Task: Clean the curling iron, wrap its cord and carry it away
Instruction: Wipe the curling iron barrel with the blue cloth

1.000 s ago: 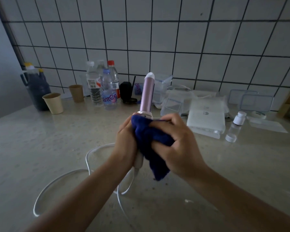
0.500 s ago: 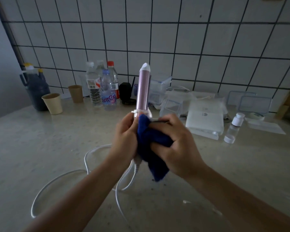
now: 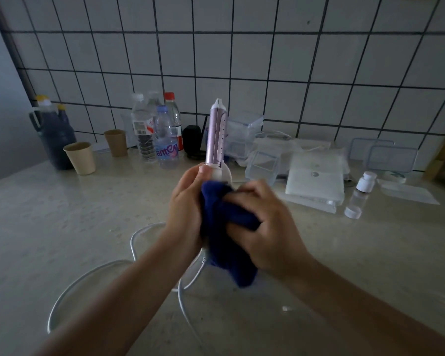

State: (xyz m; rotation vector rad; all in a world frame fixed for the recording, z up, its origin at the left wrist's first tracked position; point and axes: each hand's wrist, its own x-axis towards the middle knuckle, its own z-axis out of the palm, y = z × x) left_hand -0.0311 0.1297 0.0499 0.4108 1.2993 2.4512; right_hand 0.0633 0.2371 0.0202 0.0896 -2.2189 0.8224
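The curling iron (image 3: 215,136) stands upright above the counter, its pink barrel and white tip pointing up. My left hand (image 3: 185,204) grips its white handle just below the barrel. My right hand (image 3: 263,224) holds a dark blue cloth (image 3: 226,232) wrapped against the handle, and the cloth hides most of that handle. The white cord (image 3: 93,274) hangs from the handle's lower end and lies in loose loops on the counter at lower left.
Along the tiled wall stand a dark jug (image 3: 54,134), two paper cups (image 3: 80,158), several water bottles (image 3: 166,137), a black object (image 3: 192,141), clear plastic boxes (image 3: 261,164), a white flat package (image 3: 315,177) and a small white-capped bottle (image 3: 361,194). Beige counter (image 3: 62,214) all round.
The curling iron has risen a little and turned, so its clamp side with small holes faces me. The cloth has slid lower along the handle, baring the white collar under the barrel.
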